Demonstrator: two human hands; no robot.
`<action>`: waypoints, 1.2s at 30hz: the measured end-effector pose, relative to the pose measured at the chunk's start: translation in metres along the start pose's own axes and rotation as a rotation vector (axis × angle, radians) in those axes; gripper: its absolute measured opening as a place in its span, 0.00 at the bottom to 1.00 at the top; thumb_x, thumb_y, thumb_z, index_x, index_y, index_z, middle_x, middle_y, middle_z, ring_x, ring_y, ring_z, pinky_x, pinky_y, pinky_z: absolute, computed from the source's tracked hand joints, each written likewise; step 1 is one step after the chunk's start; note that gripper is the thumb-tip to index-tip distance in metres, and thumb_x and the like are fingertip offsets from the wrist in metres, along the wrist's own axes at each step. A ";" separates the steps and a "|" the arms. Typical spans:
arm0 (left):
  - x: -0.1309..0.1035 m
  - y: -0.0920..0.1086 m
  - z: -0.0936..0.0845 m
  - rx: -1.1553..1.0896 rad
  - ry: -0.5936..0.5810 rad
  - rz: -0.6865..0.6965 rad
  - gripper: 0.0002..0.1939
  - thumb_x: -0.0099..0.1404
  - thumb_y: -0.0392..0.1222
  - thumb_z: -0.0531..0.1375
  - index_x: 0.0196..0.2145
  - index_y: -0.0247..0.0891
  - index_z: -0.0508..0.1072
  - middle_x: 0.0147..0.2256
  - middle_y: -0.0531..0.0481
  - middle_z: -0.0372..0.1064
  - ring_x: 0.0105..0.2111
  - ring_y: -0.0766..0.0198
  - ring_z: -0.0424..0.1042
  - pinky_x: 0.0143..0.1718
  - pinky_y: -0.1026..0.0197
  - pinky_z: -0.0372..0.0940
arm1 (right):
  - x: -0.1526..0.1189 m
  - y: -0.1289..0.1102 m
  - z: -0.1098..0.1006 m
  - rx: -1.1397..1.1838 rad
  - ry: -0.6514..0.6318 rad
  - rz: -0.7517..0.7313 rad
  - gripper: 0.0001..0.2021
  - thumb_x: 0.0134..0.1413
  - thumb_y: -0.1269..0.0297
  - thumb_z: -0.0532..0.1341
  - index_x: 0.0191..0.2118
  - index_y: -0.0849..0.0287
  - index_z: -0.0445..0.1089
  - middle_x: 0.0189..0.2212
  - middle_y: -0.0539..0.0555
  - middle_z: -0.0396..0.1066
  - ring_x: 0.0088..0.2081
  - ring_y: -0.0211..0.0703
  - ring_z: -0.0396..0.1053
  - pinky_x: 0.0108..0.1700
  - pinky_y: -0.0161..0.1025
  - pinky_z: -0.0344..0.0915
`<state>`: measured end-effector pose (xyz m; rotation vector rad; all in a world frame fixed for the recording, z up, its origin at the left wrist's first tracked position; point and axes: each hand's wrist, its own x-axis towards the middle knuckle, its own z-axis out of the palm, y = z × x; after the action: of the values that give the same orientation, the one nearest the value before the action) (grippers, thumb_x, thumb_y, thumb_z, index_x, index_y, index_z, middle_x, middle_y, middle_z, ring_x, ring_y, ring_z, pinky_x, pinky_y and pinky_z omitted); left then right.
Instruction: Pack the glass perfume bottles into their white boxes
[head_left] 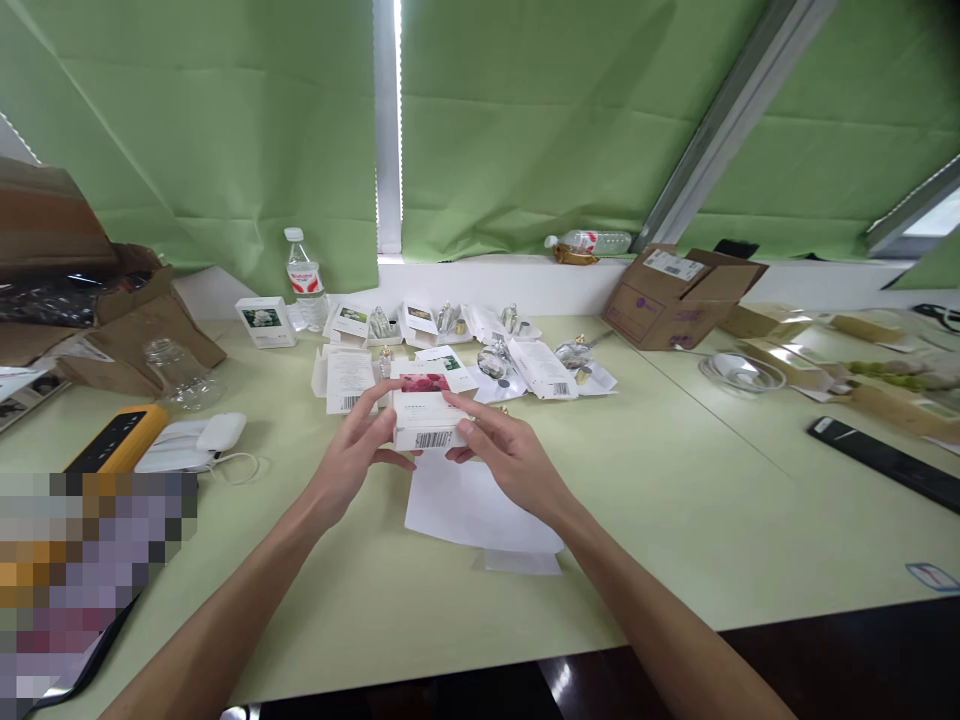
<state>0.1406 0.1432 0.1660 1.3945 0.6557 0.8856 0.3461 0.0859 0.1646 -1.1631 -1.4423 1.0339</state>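
Observation:
A small white box (427, 412) with a red flower picture and a barcode is held between my two hands above the table. My left hand (360, 440) grips its left side, and my right hand (504, 448) grips its right side. White paper (480, 510) lies on the table below the box. Behind the hands are several opened white boxes (351, 380) and glass bottles, one of them a round clear bottle (493, 362). A closed white box (266, 323) with a white flower picture stands at the back left.
A plastic water bottle (304, 280) stands by the wall. Brown cartons (667, 300) are at the back right and far left. An orange device (120, 440) and white charger (191, 440) lie left. On the right are a glass dish (742, 372) and a black object (885, 462).

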 end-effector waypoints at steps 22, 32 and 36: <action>0.000 0.001 0.004 -0.026 0.054 -0.028 0.24 0.66 0.56 0.56 0.55 0.42 0.69 0.51 0.43 0.71 0.45 0.52 0.73 0.37 0.56 0.70 | -0.001 0.003 0.002 -0.053 -0.046 -0.006 0.31 0.63 0.55 0.56 0.68 0.51 0.48 0.39 0.53 0.73 0.38 0.43 0.70 0.44 0.48 0.70; -0.002 0.004 0.003 -0.046 0.014 -0.062 0.26 0.64 0.54 0.59 0.58 0.44 0.64 0.57 0.43 0.66 0.54 0.48 0.67 0.44 0.52 0.70 | -0.002 -0.004 0.003 -0.090 -0.065 0.010 0.30 0.60 0.51 0.59 0.65 0.53 0.57 0.47 0.57 0.73 0.46 0.49 0.71 0.50 0.51 0.68; -0.001 0.003 0.002 -0.060 0.004 -0.070 0.32 0.63 0.52 0.61 0.61 0.43 0.59 0.56 0.40 0.66 0.53 0.47 0.68 0.46 0.50 0.69 | -0.002 -0.005 0.002 -0.147 -0.121 -0.044 0.32 0.58 0.50 0.61 0.65 0.50 0.57 0.48 0.55 0.73 0.45 0.49 0.72 0.49 0.50 0.70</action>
<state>0.1416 0.1409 0.1693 1.3084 0.6718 0.8464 0.3431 0.0826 0.1690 -1.1834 -1.6553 0.9957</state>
